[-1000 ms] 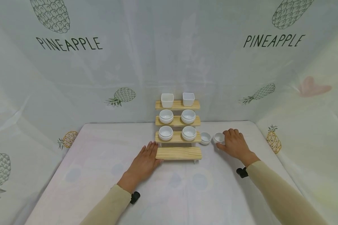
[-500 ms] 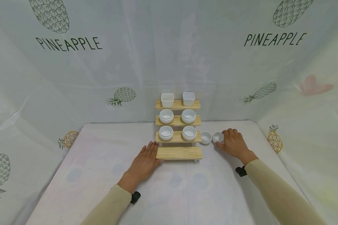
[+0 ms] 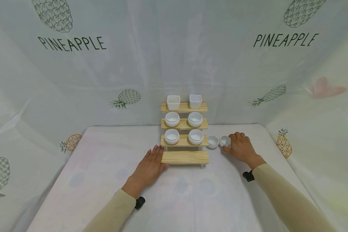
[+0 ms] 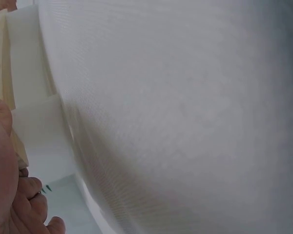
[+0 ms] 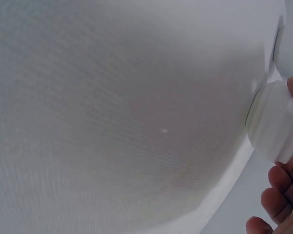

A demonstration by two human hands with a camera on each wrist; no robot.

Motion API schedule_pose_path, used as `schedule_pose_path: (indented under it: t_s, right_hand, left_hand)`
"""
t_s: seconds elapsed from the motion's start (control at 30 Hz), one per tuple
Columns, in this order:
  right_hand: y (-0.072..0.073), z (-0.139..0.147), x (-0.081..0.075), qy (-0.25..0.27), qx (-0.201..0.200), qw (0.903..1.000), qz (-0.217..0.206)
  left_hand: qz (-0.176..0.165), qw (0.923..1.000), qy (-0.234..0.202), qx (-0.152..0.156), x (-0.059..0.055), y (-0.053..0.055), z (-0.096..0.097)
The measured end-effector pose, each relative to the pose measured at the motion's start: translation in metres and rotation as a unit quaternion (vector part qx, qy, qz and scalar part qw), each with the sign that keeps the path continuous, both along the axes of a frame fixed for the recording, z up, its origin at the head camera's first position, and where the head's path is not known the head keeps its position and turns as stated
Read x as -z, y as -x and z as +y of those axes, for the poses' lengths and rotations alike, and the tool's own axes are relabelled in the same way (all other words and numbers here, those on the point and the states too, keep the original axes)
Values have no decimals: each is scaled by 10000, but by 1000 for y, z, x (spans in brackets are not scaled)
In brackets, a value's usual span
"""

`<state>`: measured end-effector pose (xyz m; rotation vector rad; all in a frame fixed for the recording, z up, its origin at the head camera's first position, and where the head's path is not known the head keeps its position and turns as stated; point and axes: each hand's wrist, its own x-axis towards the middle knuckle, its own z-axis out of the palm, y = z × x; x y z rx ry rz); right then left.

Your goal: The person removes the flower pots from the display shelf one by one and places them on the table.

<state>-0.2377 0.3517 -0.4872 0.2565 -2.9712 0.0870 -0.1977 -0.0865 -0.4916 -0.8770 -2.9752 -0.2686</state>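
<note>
White bowl [image 5: 273,122]: inside from head view, stepped side from right wrist.

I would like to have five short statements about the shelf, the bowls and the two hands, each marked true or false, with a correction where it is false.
1. The left hand touches the lowest board of the shelf. True.
2. The top board carries two round bowls. False: the top board carries two square cups.
3. The right hand holds a round bowl. True.
4. The shelf has three boards. False: it has four.
5. Another bowl stands between the held one and the shelf. True.
</note>
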Motion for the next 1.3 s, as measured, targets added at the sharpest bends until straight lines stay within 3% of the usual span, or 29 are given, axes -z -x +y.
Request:
schedule_pose_path:
  t_s: [0.27,0.5,0.73,0.9,1.03,1.3]
  right_hand:
    - [-1,-1,-7,197,-86,9991,366]
    - [-4,-26,-33,519,-312,9936,952]
    - [-10,-62,-59,820,-889,9793,1625]
    - [-15,-88,-75,965,-1172,9733,1724]
    - [-17,-104,-81,774,-1348,9708,1825]
    - [-20,-121,-83,352,-1321,9762,1681]
  left_hand:
    - [-88,10000,-11,-19,0,0,2]
    - [-36,10000,28,-19,0,2,-1]
    - [-58,9999,-80,-21,-1,2,-2]
    - [-142,9999,-44,-34,0,3,-3]
    - [-134,9999,-39,-29,0,3,-3]
    - [-39,9999,-126,11,1,2,-1]
